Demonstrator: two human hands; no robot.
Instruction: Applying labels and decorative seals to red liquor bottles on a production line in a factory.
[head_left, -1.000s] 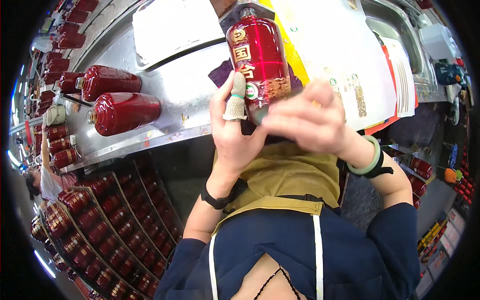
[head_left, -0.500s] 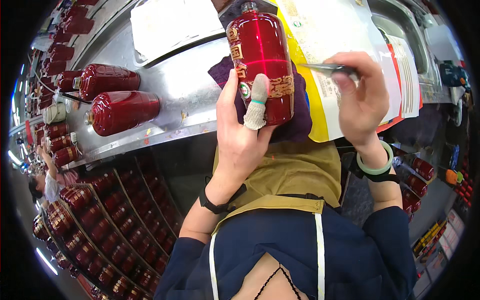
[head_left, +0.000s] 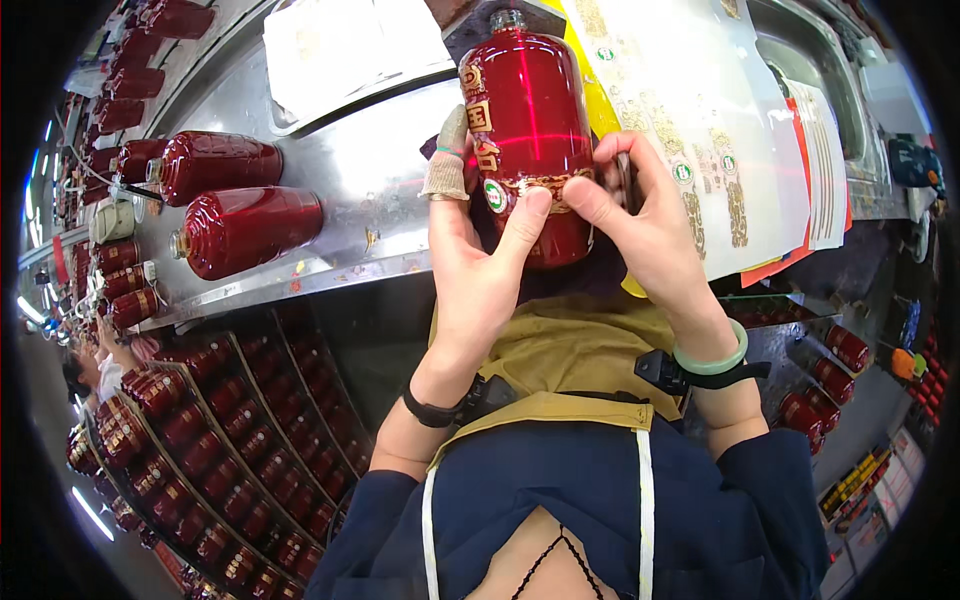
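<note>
A person held a red bottle (head_left: 527,130) upright over the steel worktop (head_left: 370,180). The left hand (head_left: 480,265) gripped its side; the right hand (head_left: 640,215) pinched its gold label band. Two red bottles (head_left: 240,205) lay near the worktop's front edge, well left, with bare steel between. Label sheets (head_left: 720,120) covered the right side.

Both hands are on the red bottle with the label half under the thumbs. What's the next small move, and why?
Probably slide the right hand thumb sideways along the gold label band to press it flat. The left hand already grips the red bottle from the side, its thumb on the band, and the right thumb tip sits at the band's edge, so smoothing looks like the natural step.
</note>
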